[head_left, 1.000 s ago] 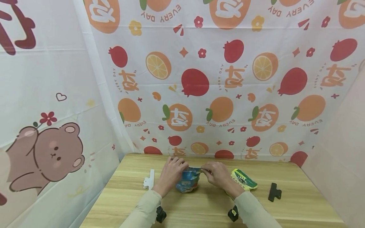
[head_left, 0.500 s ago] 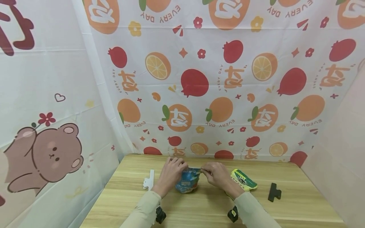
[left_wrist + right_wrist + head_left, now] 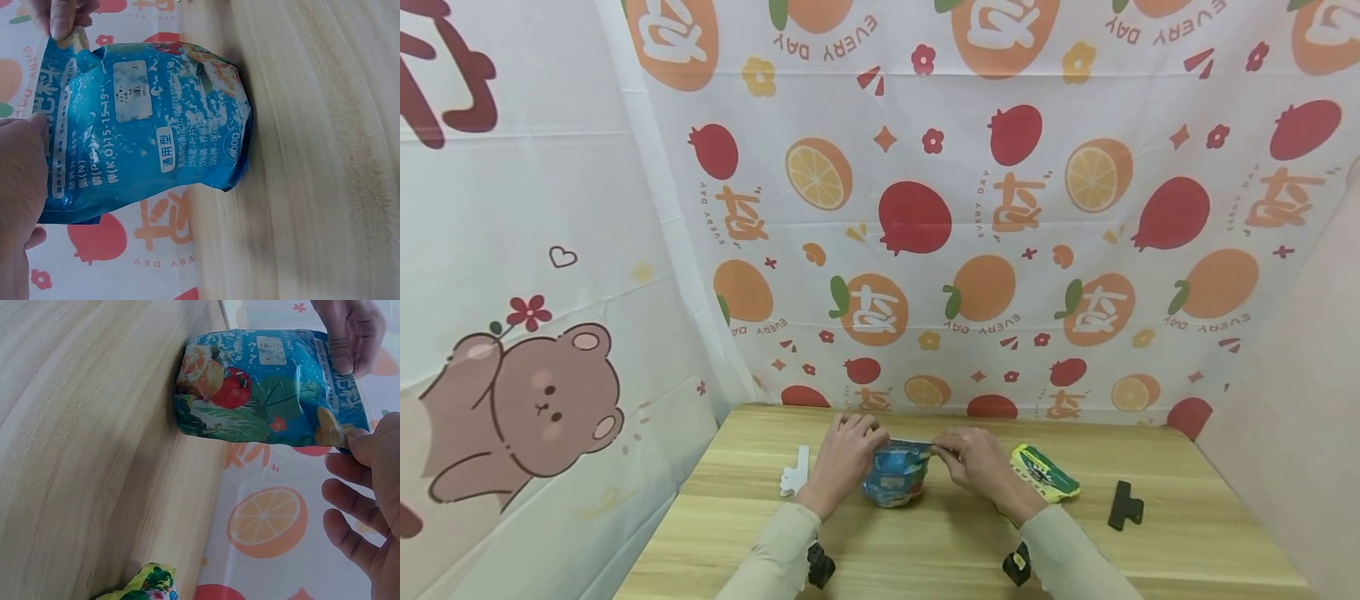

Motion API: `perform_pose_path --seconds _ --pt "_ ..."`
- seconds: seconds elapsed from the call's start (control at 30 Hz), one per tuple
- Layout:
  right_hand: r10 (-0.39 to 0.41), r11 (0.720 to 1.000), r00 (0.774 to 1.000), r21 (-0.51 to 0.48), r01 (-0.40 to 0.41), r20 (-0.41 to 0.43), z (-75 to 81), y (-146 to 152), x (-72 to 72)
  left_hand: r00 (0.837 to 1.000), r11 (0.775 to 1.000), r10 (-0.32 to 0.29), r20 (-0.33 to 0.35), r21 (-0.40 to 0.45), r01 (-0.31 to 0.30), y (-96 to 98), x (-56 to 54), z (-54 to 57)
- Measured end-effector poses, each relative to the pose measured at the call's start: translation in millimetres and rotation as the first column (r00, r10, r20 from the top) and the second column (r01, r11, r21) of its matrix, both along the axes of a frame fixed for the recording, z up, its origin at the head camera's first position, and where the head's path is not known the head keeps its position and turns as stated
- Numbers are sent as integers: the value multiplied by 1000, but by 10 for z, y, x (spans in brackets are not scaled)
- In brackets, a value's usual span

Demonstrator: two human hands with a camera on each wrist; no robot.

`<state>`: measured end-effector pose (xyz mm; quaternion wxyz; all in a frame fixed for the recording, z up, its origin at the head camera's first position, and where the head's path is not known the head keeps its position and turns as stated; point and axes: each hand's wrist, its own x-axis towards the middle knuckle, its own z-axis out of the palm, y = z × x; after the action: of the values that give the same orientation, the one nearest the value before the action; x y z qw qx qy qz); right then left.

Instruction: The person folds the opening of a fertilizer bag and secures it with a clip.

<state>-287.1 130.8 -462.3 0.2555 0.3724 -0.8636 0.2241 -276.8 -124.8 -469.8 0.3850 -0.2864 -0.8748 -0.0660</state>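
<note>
A crinkled blue printed bag (image 3: 895, 481) stands upright on the wooden table (image 3: 925, 560).

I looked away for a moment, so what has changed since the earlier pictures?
The left hand has shifted slightly left, away from the right hand, so a little more of the blue bag shows between them. Both hands still hold it. The white clip, black clip and yellow-green packet stayed put.

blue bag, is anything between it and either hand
Nothing visible: the left hand and right hand both grip the blue bag directly, near its top. The green-and-yellow packet lies right of the right hand.
</note>
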Motion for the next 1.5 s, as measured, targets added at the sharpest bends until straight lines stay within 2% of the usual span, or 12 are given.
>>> perform_pose_path --seconds 0.27,0.4,0.63,0.87,1.3,1.5 --pt "2 1000 1000 -10 -2 5 2 -8 -22 999 999 46 -1 -7 -46 -104 -11 -18" --pt "-8 1000 1000 -11 8 12 1 -17 -23 999 999 36 -5 3 -36 -121 -20 -35" --pt "17 1000 999 -9 -17 -37 -14 -25 -20 1000 1000 26 16 11 -26 -162 22 -32" --pt "6 1000 1000 -20 -6 -4 6 -22 1 997 998 69 -18 13 -69 -236 28 -29" --pt "24 999 1000 -22 -24 -15 -23 -27 23 999 999 46 -10 22 -46 -289 55 -68" --pt "29 999 997 -15 -30 -67 -20 -13 7 999 999 31 -19 30 -30 -289 44 -55"
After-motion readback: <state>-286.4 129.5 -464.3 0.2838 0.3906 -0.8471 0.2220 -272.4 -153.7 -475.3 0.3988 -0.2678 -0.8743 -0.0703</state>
